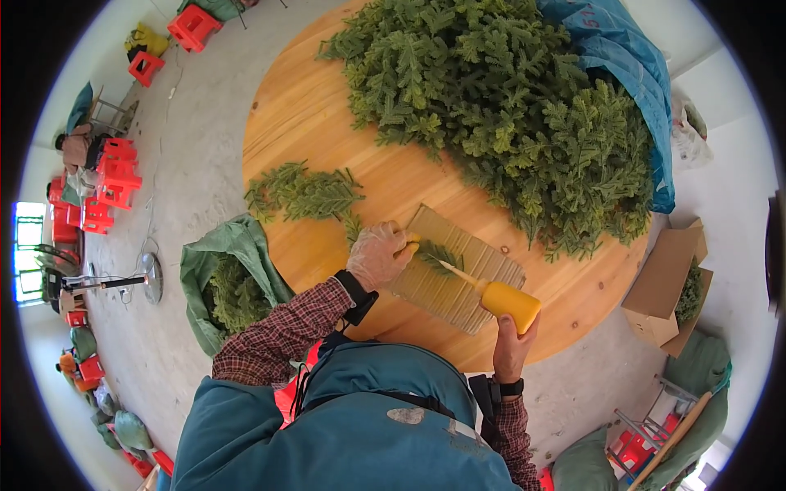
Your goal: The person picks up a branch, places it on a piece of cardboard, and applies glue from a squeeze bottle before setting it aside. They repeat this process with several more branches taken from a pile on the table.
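Pinching a green sprig (443,259), apparently by one end, in the gloved left hand (378,255), likely to steady it with the needles exposed. Gripping a yellow squeeze bottle (509,304) by its base in the right hand (514,340), tilted with the pale nozzle (461,273) toward the sprig, probably for close aim. Working above ridged cardboard (450,299) on the round tabletop (295,106), perhaps laid there against drips. Having loose branches (307,192) just beyond the left hand, seemingly for easy reach.
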Available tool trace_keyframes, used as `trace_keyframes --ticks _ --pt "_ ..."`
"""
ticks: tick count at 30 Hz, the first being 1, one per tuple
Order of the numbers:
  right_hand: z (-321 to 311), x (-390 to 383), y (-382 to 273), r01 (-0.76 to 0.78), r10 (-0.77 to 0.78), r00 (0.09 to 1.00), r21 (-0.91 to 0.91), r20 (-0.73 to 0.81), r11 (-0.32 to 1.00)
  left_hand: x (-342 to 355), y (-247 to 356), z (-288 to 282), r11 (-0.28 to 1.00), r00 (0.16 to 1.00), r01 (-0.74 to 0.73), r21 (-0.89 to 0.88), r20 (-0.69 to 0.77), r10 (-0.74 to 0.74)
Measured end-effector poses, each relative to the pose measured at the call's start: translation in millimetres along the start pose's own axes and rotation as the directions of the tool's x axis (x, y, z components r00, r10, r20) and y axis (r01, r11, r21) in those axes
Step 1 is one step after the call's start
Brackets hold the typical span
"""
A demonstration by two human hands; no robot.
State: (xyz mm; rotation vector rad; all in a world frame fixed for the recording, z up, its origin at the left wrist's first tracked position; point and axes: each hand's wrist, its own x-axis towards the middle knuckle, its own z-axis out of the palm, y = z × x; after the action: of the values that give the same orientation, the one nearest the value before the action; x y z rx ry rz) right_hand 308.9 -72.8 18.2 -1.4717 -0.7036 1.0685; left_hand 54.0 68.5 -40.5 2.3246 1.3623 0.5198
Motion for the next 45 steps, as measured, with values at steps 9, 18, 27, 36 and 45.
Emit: trace_keyframes --ticks 9,18,27,36,45 --pt "1.6 11.8 -2.4 -0.013 0.012 1.0 -0.053 -0.005 0.998 18.6 -0.8 15.3 0.977 0.988 0.079 0.198 0.112 -0.103" --pt "2.9 18.0 2.8 -0.011 0.013 0.999 -0.059 0.041 0.998 12.3 -1.5 23.0 0.963 0.998 0.047 0.265 0.037 -0.059" --pt "9.4 27.2 5.8 -0.032 0.043 0.995 -0.125 0.088 0.992 8.5 -7.4 29.5 0.974 0.998 0.045 0.223 0.027 -0.052" --pt "6.3 29.7 7.7 -0.034 0.044 0.996 -0.122 0.082 0.992 10.0 -6.8 25.7 0.978 0.998 0.034 0.205 0.037 -0.043" --pt "1.9 23.9 -1.8 -0.032 0.034 0.999 -0.135 0.01 0.99 10.4 -4.4 23.3 0.983 0.998 0.046 0.177 0.026 -0.052"
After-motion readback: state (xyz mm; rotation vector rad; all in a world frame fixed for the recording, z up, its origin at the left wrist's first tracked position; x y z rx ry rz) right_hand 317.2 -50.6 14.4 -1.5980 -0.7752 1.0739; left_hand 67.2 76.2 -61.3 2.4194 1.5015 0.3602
